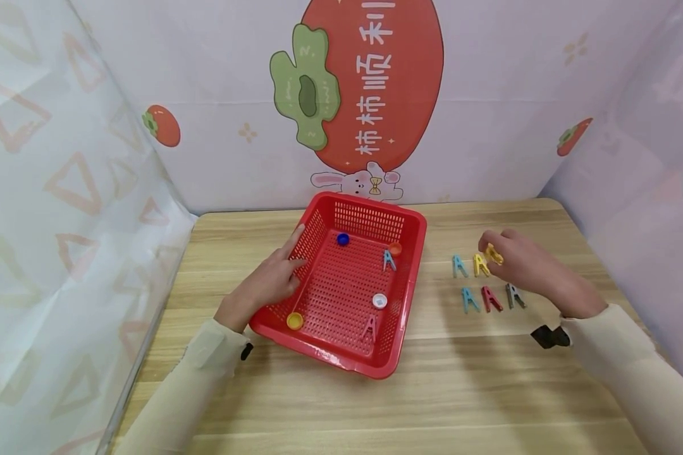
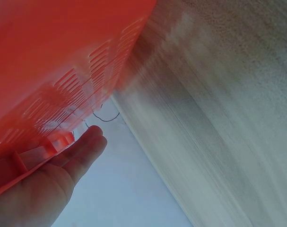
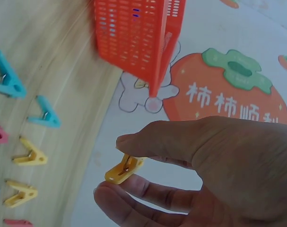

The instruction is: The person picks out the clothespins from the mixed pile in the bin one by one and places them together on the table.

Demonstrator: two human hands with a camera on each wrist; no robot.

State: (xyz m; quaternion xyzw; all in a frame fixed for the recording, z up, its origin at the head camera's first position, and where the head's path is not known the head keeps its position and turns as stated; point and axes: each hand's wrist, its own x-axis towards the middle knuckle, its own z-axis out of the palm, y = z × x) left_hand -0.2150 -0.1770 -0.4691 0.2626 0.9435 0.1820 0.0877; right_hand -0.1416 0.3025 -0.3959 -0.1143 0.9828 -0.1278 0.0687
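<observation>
Above the bench [image 1: 489,379], right hand [image 1: 520,262] fingers pinch a yellow clip [image 3: 124,170] beside the clip rows; left hand [image 1: 267,281], fingers straight, rests on the red basket [image 1: 395,344] wall.

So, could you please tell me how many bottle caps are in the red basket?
4: blue cap at the back, orange cap back right, white cap right of centre, yellow cap front left. None looks hidden.
</observation>
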